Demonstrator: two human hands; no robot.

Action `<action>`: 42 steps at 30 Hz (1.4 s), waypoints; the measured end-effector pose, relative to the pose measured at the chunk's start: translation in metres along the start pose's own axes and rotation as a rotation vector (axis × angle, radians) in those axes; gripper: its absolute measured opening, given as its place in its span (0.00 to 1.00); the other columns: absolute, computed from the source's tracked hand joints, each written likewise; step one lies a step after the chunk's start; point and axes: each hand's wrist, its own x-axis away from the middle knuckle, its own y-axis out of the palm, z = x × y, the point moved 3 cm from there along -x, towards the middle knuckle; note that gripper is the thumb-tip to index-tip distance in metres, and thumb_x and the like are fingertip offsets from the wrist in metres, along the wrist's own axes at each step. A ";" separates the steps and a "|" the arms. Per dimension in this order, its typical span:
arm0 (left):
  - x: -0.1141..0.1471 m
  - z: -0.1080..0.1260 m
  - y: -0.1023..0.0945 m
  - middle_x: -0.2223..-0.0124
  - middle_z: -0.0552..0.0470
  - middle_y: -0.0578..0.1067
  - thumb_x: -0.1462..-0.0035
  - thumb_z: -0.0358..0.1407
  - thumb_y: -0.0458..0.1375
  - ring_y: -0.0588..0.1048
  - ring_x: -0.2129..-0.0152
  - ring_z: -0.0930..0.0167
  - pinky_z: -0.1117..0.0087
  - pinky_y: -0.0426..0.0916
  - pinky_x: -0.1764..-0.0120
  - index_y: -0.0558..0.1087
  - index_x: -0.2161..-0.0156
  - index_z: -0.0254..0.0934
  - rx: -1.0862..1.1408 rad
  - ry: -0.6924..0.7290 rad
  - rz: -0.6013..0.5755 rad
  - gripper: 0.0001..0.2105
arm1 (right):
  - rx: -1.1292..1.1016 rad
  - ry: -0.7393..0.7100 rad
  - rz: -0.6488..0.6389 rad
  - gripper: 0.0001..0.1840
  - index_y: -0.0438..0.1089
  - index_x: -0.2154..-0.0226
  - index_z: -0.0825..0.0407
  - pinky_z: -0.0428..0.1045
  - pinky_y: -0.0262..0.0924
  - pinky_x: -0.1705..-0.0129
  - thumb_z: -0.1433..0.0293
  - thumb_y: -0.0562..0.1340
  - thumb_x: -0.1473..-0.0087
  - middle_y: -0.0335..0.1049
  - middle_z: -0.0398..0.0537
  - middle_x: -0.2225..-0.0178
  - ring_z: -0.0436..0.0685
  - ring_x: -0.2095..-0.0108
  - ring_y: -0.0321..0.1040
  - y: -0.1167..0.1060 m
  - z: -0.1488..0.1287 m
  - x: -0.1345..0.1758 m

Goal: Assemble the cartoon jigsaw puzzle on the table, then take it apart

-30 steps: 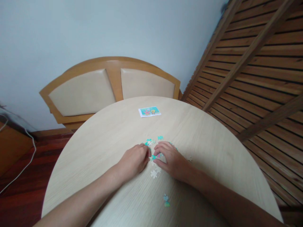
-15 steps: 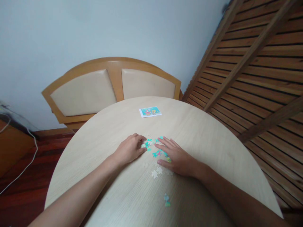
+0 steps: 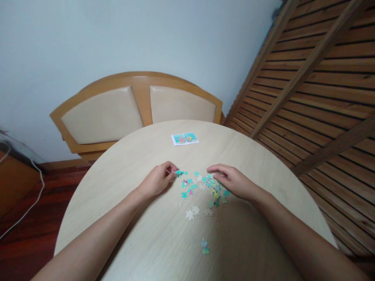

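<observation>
A loose spread of jigsaw puzzle pieces (image 3: pixel 191 186), mostly teal with some pink, yellow and white, lies on the round table (image 3: pixel 140 242). At the spread's left edge, my left hand (image 3: pixel 159 177) pinches a teal puzzle piece (image 3: pixel 178 172) between thumb and fingers. My right hand (image 3: pixel 233 179) rests along the right side of the pile (image 3: pixel 215 193), its fingers stretched out and apart, holding nothing. Its fingertips are beside or over the outermost pieces; whether they touch is unclear.
A small picture card (image 3: pixel 185 139) with cartoon figures lies toward the table's far side. White pieces (image 3: pixel 190 215) and a few pale ones (image 3: pixel 205 246) sit nearer me. Behind the table stands a padded wooden headboard (image 3: pixel 140 78); a slatted wood panel (image 3: pixel 316 89) leans at right.
My right hand has moved right, off the pieces, uncovering the pile. My left hand has shifted slightly up and left and closed on a teal puzzle piece. The pieces lie more spread out.
</observation>
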 end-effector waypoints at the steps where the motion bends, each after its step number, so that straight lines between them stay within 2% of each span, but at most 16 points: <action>1: -0.001 -0.002 -0.001 0.64 0.47 0.77 0.38 0.40 0.55 0.73 0.71 0.70 0.70 0.67 0.67 0.72 0.59 0.35 0.045 -0.014 0.006 0.10 | 0.016 0.034 -0.007 0.16 0.73 0.51 0.52 0.57 0.67 0.47 0.64 0.59 0.38 0.74 0.55 0.51 0.60 0.51 0.72 -0.005 0.002 0.002; 4: -0.005 -0.007 -0.002 0.67 0.48 0.75 0.38 0.43 0.54 0.72 0.74 0.71 0.71 0.66 0.70 0.72 0.58 0.34 0.157 -0.066 0.007 0.14 | 0.092 0.046 -0.086 0.27 0.74 0.50 0.52 0.59 0.64 0.44 0.57 0.70 0.50 0.73 0.55 0.50 0.63 0.49 0.70 -0.013 0.002 0.008; 6: -0.006 -0.010 -0.002 0.69 0.49 0.74 0.39 0.45 0.54 0.71 0.76 0.71 0.72 0.64 0.73 0.72 0.58 0.33 0.195 -0.091 0.000 0.16 | 0.120 0.032 -0.153 0.32 0.75 0.50 0.51 0.59 0.62 0.42 0.56 0.74 0.57 0.72 0.55 0.49 0.64 0.48 0.69 -0.011 0.000 0.010; 7: -0.007 -0.011 -0.002 0.70 0.49 0.74 0.39 0.46 0.54 0.71 0.77 0.71 0.72 0.63 0.73 0.72 0.58 0.33 0.192 -0.094 0.001 0.16 | 0.121 0.025 -0.178 0.32 0.75 0.50 0.51 0.58 0.62 0.43 0.56 0.74 0.57 0.72 0.55 0.49 0.64 0.48 0.69 -0.008 -0.002 0.010; 9: -0.007 -0.011 -0.003 0.71 0.50 0.74 0.37 0.46 0.52 0.70 0.77 0.72 0.72 0.62 0.73 0.72 0.59 0.33 0.143 -0.086 0.014 0.16 | 0.104 0.000 -0.197 0.25 0.76 0.51 0.51 0.57 0.64 0.45 0.59 0.71 0.51 0.73 0.54 0.51 0.62 0.51 0.71 0.000 -0.007 0.009; 12: -0.007 -0.011 -0.004 0.73 0.52 0.73 0.36 0.45 0.50 0.68 0.78 0.72 0.72 0.61 0.73 0.72 0.61 0.33 0.047 -0.076 0.030 0.16 | 0.080 -0.047 -0.183 0.12 0.77 0.57 0.51 0.54 0.65 0.49 0.63 0.65 0.43 0.77 0.52 0.57 0.59 0.55 0.73 0.009 -0.017 0.005; 14: -0.006 -0.010 -0.004 0.73 0.52 0.73 0.36 0.45 0.51 0.68 0.78 0.72 0.72 0.59 0.73 0.73 0.62 0.34 -0.011 -0.072 0.038 0.16 | 0.072 -0.037 -0.167 0.10 0.78 0.62 0.51 0.52 0.66 0.53 0.64 0.63 0.41 0.78 0.50 0.60 0.58 0.59 0.74 0.010 -0.021 0.003; 17: -0.005 -0.009 -0.006 0.72 0.52 0.74 0.36 0.46 0.52 0.69 0.77 0.71 0.70 0.59 0.72 0.74 0.63 0.34 -0.090 -0.065 0.046 0.16 | 0.041 0.064 -0.131 0.11 0.78 0.63 0.51 0.50 0.67 0.58 0.66 0.60 0.41 0.79 0.49 0.62 0.57 0.63 0.75 0.002 -0.017 0.004; 20: -0.004 -0.008 -0.007 0.70 0.50 0.76 0.35 0.44 0.53 0.71 0.75 0.69 0.69 0.61 0.69 0.75 0.63 0.35 -0.203 -0.026 0.071 0.15 | -0.004 0.149 -0.078 0.13 0.78 0.61 0.52 0.52 0.68 0.56 0.68 0.58 0.41 0.80 0.51 0.60 0.58 0.60 0.76 -0.009 -0.008 0.006; 24: -0.005 -0.005 -0.006 0.59 0.45 0.77 0.36 0.40 0.56 0.73 0.61 0.63 0.64 0.66 0.57 0.76 0.54 0.36 -0.338 0.094 0.123 0.12 | -0.070 0.177 -0.070 0.13 0.77 0.59 0.53 0.54 0.69 0.54 0.67 0.59 0.43 0.79 0.53 0.57 0.59 0.58 0.76 -0.014 0.001 0.008; 27: -0.004 -0.002 -0.002 0.55 0.44 0.75 0.37 0.41 0.57 0.72 0.57 0.61 0.60 0.65 0.51 0.76 0.53 0.37 -0.410 0.178 0.105 0.13 | -0.073 0.183 -0.064 0.14 0.76 0.58 0.54 0.54 0.69 0.54 0.67 0.59 0.43 0.79 0.54 0.57 0.59 0.58 0.75 -0.013 0.001 0.008; 33: -0.006 -0.001 0.004 0.58 0.45 0.75 0.39 0.38 0.58 0.71 0.59 0.61 0.59 0.65 0.51 0.75 0.58 0.37 -0.427 0.143 0.089 0.08 | -0.043 0.180 -0.092 0.15 0.76 0.57 0.54 0.54 0.69 0.55 0.63 0.60 0.42 0.79 0.53 0.58 0.58 0.61 0.74 -0.010 -0.004 0.007; 39: -0.007 0.004 0.007 0.56 0.45 0.75 0.40 0.34 0.57 0.70 0.56 0.61 0.59 0.64 0.48 0.74 0.52 0.38 -0.393 0.256 0.025 0.12 | -0.038 0.185 -0.110 0.16 0.76 0.55 0.54 0.52 0.68 0.58 0.64 0.59 0.41 0.79 0.54 0.57 0.58 0.61 0.74 -0.009 -0.004 0.008; 42: -0.005 0.006 0.006 0.55 0.44 0.74 0.39 0.36 0.56 0.69 0.54 0.61 0.59 0.64 0.48 0.75 0.56 0.38 -0.404 0.252 0.003 0.09 | -0.048 0.193 -0.112 0.17 0.76 0.55 0.54 0.52 0.68 0.59 0.63 0.60 0.41 0.79 0.54 0.58 0.57 0.62 0.74 -0.009 -0.004 0.009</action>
